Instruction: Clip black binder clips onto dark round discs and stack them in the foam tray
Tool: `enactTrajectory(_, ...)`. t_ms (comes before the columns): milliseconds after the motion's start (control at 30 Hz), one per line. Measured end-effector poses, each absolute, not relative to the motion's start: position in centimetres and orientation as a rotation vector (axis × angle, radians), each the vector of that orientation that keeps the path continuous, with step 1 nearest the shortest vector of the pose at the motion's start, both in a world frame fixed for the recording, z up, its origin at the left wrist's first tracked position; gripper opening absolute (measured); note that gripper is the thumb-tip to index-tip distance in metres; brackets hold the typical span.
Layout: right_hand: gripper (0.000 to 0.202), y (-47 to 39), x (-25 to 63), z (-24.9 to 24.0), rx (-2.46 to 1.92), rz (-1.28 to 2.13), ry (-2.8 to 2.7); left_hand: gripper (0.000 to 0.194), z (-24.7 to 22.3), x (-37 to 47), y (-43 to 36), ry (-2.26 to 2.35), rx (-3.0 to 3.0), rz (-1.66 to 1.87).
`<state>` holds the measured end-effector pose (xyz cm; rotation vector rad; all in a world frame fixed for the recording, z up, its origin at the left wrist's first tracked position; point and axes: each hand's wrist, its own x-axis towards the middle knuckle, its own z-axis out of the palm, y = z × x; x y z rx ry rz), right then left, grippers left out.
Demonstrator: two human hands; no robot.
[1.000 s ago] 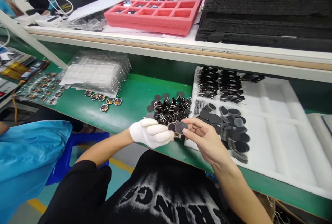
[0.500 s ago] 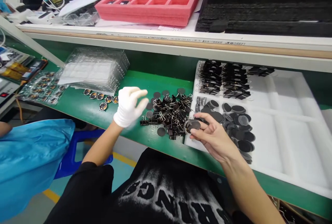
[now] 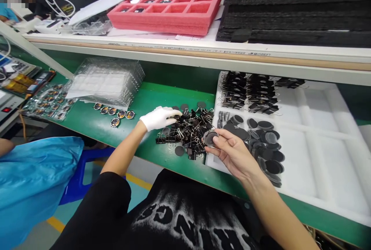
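Note:
My left hand [image 3: 159, 118], in a white glove, reaches over the left edge of a heap of black binder clips [image 3: 193, 128]. Its fingers are bent together at the clips; what lies between the fingertips is hidden. Bare, my right hand [image 3: 232, 149] holds a round dark disc piece [image 3: 210, 138] between thumb and fingers, just right of the heap. Several grey discs [image 3: 179, 150] lie around the clips. Beside my right hand, a white foam tray [image 3: 313, 149] carries many loose dark discs [image 3: 265, 147] and rows of clipped pieces [image 3: 249, 91].
Small round parts [image 3: 112, 111] lie left of my left hand, near stacked clear plastic trays [image 3: 107, 80]. A shelf [image 3: 185, 58] crosses above the green bench, bearing a pink foam tray [image 3: 162, 20] and black foam sheets [image 3: 295, 10]. A person in blue [image 3: 34, 184] is at the left.
My left hand has moved right and down to the clip heap. My right hand has shifted slightly left, and the disc piece in it has turned.

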<state>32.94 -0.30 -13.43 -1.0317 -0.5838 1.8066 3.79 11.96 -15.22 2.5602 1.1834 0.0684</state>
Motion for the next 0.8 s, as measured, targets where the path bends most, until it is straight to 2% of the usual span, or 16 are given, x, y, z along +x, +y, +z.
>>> enactTrajectory(233,0.030,0.2,33.1,-12.8,-0.956,1.758,-0.769,0.029,-12.7,5.0,11.1,1.348,2.524,0.530)
enactTrajectory(400,0.021,1.1,31.5,-12.9,-1.006,1.551,-1.155,0.022,-10.5,8.2,8.3,1.368,2.500,0.540)
enactTrajectory(533,0.025,1.9,30.6,-13.8,-1.097,1.475,-1.413,0.026,-9.8,10.2,6.9,1.292,2.147,0.590)
enactTrajectory(633,0.030,2.4,30.7,-14.4,-1.128,1.444,-1.342,0.033,-10.1,11.0,6.6,1.265,1.953,0.646)
enactTrajectory(733,0.032,2.7,31.2,-14.3,-1.079,1.444,-1.213,0.041,-10.9,11.3,6.7,1.285,1.916,0.845)
enactTrajectory(800,0.035,2.7,31.6,-14.2,-1.037,1.462,-1.163,0.039,-11.4,11.3,6.8,1.326,1.971,0.881)
